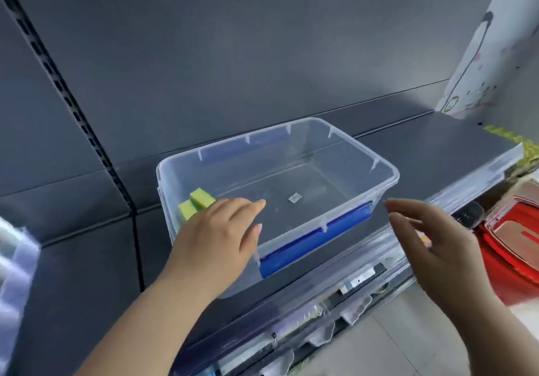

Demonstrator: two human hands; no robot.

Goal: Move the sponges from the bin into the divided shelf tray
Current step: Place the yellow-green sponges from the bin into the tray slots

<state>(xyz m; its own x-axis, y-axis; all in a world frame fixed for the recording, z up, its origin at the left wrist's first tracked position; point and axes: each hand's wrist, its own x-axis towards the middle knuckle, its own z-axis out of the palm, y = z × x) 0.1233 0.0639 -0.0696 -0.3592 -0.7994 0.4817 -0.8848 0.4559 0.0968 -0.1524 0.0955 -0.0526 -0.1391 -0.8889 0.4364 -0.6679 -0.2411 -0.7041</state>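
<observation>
A clear plastic bin (376, 168) with blue side handles stands on the dark grey shelf (423, 148). Two yellow-green sponges (198, 197) lean in its near left corner, and the rest of its floor is bare. My left hand (215, 235) reaches over the bin's front left rim with fingers extended, right beside the sponges and covering their lower part. My right hand (431, 247) hovers to the right of the bin, fingers loosely spread and holding nothing.
A blurred clear plastic object (13, 259) shows at the left edge. Red lidded containers (513, 238) sit lower right, below the shelf. A white package with a drawing (472, 63) stands at the back right. A clear price rail (335, 288) runs along the shelf's front.
</observation>
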